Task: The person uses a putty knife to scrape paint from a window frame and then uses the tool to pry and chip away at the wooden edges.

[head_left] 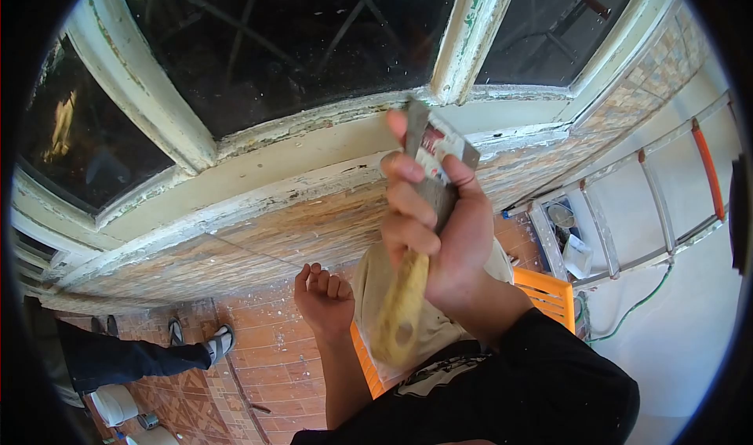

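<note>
My right hand (463,233) is closed around a putty knife (443,143), gripping it along its wide blade. The blade carries a red and white label, and its yellow handle (401,312) points down toward my lap. In the picture the blade's upper end overlaps the lower rail of the old window frame (314,135); whether it touches cannot be told. White paint on that frame is chipped, with green showing in places. Low on the left, my left hand (324,300) hangs below the ledge, fingers curled in, with nothing in it.
I sit on an orange plastic chair (549,292). A ladder (667,202) lies at the right, with a green hose (639,308) nearby. Another person's sandalled foot (221,343) and white containers (114,403) are at lower left. Paint flakes dot the tiled floor (282,374).
</note>
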Demonstrator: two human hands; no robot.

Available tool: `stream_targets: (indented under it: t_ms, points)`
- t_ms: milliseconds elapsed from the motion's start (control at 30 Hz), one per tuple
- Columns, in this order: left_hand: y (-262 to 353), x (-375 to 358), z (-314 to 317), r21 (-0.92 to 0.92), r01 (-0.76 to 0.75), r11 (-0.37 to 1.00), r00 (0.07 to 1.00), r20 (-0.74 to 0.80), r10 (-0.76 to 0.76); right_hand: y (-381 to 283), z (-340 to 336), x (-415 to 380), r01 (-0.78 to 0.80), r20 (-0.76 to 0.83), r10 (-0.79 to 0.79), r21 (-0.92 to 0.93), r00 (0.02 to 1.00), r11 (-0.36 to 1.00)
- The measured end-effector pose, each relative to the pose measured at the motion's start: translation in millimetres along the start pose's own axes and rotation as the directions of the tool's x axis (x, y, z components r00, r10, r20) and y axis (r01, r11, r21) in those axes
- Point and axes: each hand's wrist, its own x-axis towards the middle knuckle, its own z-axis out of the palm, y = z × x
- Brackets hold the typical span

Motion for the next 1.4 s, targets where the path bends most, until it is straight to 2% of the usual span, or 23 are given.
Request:
stream_targets:
  t_ms: [133, 233, 300, 367, 500, 567, 633, 700, 767, 800, 833, 867, 900, 933, 967, 1033, 1067, 1100, 1167, 1233, 1300, 1333, 1400]
  points:
    - [-1.0, -3.1, 4.0, -0.005, -0.032, 0.999, 0.998, -0.053, 0.031, -0.6, -5.1, 8.3, 0.079, 0.035, -0.077, -0.057, 0.996, 0.995]
    - [-3.2, 2.2, 0.2, 0.005, -0.004, 1.0, 0.999, -0.039, 0.004, 8.7, -6.6, 4.7, 0.081, -0.037, -0.083, -0.06, 0.996, 0.995]
    - [-11.3, 3.2, 0.2, 0.042, -0.055, 0.998, 0.994, -0.088, 0.058, 14.1, -10.1, -0.2, -0.056, 0.018, 0.054, 0.144, 0.998, 0.988]
    - [-10.7, 5.3, -2.8, 0.024, -0.038, 0.999, 0.999, -0.028, 0.038, 14.4, -10.6, 2.1, -0.048, 0.025, 0.045, 0.157, 0.999, 0.986]
    - [-4.5, 1.6, 1.3, 0.034, -0.063, 0.997, 0.993, -0.096, 0.066, 11.1, -6.2, 4.3, -0.027, 0.036, 0.019, 0.226, 0.999, 0.974]
    - [-4.2, 0.6, 0.7, 0.018, -0.062, 0.998, 0.997, -0.046, 0.063, 11.5, -1.6, 3.1, -0.029, 0.039, 0.02, 0.247, 0.999, 0.969]
    - [-4.3, 7.1, -9.0, 0.0, -0.045, 0.999, 0.999, 0.008, 0.045, 12.0, 3.2, 2.6, -0.062, 0.049, 0.048, 0.348, 0.998, 0.936]
    - [-5.7, 14.1, -19.9, -0.015, -0.023, 1.0, 0.997, 0.068, 0.024, 21.4, -5.2, 5.0, -0.04, 0.056, 0.025, 0.285, 0.998, 0.958]
    - [-6.1, 20.5, -25.3, 0.069, -0.083, 0.994, 0.981, 0.179, 0.07, 21.2, -5.0, 7.2, -0.018, 0.072, 0.002, 0.222, 0.997, 0.975]
    - [-12.1, 11.7, -11.6, 0.107, -0.176, 0.979, 0.984, 0.036, 0.173, 16.9, -1.8, 6.9, -0.01, 0.052, -0.001, 0.211, 0.999, 0.977]
    - [-9.6, 6.8, -5.5, 0.111, -0.179, 0.978, 0.984, 0.03, 0.176, 12.5, -0.4, 6.5, -0.002, 0.027, -0.004, 0.204, 1.0, 0.979]
    - [-7.2, 2.2, -2.3, 0.054, -0.123, 0.991, 0.992, 0.01, 0.122, 3.7, -3.7, 11.3, 0.026, 0.115, -0.053, 0.228, 0.992, 0.973]
    - [-5.7, -2.7, 1.2, -0.006, -0.066, 0.998, 0.998, -0.007, 0.066, 6.0, -7.0, 11.7, 0.025, 0.107, -0.051, 0.232, 0.993, 0.972]
    - [-5.5, -6.3, 7.7, -0.033, -0.104, 0.994, 0.992, -0.07, 0.101, 8.7, -8.8, 13.8, 0.043, 0.102, -0.064, 0.196, 0.993, 0.98]
    - [-6.6, -1.9, -1.5, -0.032, -0.1, 0.995, 0.993, -0.072, 0.097, 11.7, -9.6, 14.5, 0.067, 0.096, -0.083, 0.162, 0.992, 0.985]
    - [-10.6, 10.6, -7.8, 0.182, -0.203, 0.962, 0.975, 0.125, 0.182, 18.3, -10.7, 12.1, 0.074, 0.052, -0.081, 0.129, 0.995, 0.989]
    - [-7.8, 11.2, -12.5, 0.115, -0.099, 0.988, 0.98, 0.181, 0.078, 19.3, -15.4, 11.0, 0.027, 0.093, -0.039, 0.131, 0.995, 0.991]
    - [-7.0, 5.8, -5.6, 0.116, -0.1, 0.988, 0.981, 0.18, 0.078, 20.4, -16.6, 10.4, -0.02, 0.129, 0.002, 0.135, 0.992, 0.991]
    - [-5.7, -1.2, 2.7, -0.023, -0.033, 0.999, 0.999, -0.042, 0.032, 11.7, -10.7, 7.8, 0.02, 0.064, -0.029, 0.134, 0.997, 0.991]
    - [-3.5, 8.1, -9.2, -0.046, -0.051, 0.998, 0.999, -0.015, 0.051, 3.1, -8.1, 9.2, 0.038, 0.11, -0.059, 0.184, 0.992, 0.982]
    - [-1.4, 16.3, -18.9, 0.009, -0.095, 0.995, 0.995, 0.005, 0.095, 9.9, -13.1, 8.1, 0.061, 0.102, -0.075, 0.13, 0.992, 0.99]
    - [-5.3, 7.9, -10.0, 0.071, -0.141, 0.987, 0.987, 0.088, 0.135, 16.2, -16.6, 5.8, 0.035, 0.088, -0.045, 0.103, 0.995, 0.994]
    - [-5.2, 8.2, -4.0, 0.026, -0.069, 0.997, 0.995, 0.076, 0.067, 16.7, -16.7, 5.6, 0.012, 0.053, -0.015, 0.065, 0.998, 0.998]
